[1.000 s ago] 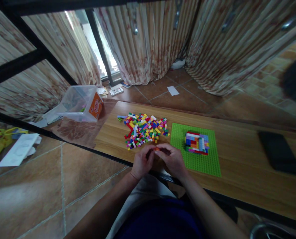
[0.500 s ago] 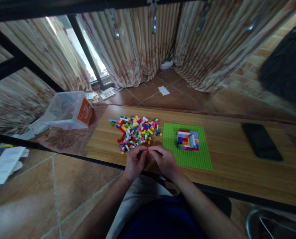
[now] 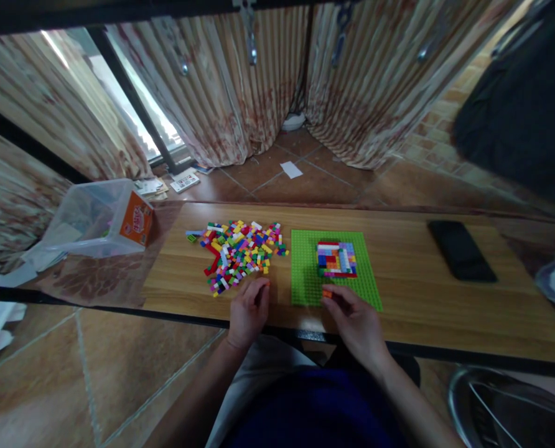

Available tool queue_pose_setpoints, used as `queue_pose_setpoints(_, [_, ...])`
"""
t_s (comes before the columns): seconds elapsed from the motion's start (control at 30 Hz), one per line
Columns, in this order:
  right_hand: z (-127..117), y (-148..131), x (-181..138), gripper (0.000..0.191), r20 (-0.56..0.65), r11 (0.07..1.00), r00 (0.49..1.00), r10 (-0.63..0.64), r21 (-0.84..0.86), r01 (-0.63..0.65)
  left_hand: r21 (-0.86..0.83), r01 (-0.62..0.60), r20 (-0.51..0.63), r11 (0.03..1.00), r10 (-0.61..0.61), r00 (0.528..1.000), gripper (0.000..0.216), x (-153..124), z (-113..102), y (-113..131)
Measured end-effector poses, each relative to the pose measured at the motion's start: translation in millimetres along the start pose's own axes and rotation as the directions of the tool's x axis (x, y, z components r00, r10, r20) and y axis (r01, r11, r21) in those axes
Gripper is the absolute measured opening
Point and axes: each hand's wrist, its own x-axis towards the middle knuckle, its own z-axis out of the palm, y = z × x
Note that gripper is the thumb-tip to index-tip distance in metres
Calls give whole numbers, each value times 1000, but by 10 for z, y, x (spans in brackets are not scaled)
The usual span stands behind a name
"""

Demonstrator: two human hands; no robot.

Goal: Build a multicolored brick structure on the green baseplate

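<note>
Presently, left hand (image 3: 249, 311): the person's thumb and forefinger curl close together; an orange fleck shows at their tips, but whether they grip a piece cannot be told.
Right hand (image 3: 358, 322): thumb and forefinger pinch an orange brick (image 3: 326, 294), small and blocky, not yet joined to the build.
Tabletop (image 3: 399, 305): smooth wood grain beneath both sets of fingers.
Green baseplate (image 3: 300, 256): thin, flat and studded, under and beyond the right fingertips, much of it uncovered.
Brick build (image 3: 336, 259): just beyond the right fingertips, a low, roughly square block of red, white, blue and orange plastic; this is the done part, apparently unfinished, its top uneven.
Loose bricks (image 3: 242, 249): beyond the left fingertips, a ragged, many-coloured heap, plenty left unjoined.
Phone-like slab (image 3: 461, 250): dark and flat, well right of the right fingers.
Bin (image 3: 95, 218): clear plastic, orange-labelled, far left of the left fingers.
Curtains (image 3: 268, 81): pleated, patterned cloth, farthest from the fingers.
</note>
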Motion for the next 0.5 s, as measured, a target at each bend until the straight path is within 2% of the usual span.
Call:
queue_pose_setpoints(0.1, [-224,115,-5,36,-92,995,991,93,37,-90,29,4,11,1000,-5,1000,16,2,8,5])
queue_pose_setpoints(0.2, [-406,189,66,41,-180,991,976,119,75,-107,53,0,17,999,-1,1000,17,0,19,3])
queue_pose_setpoints(0.33, [-545,209,217,43,-255,994,961,103,62,-90,80,-21,25,997,19,999,19,-1,31,-10])
queue_pose_setpoints(0.5, [-570,222,371,41,-257,997,966,23,-61,-40,117,-49,27,992,46,999,19,4,43,-29])
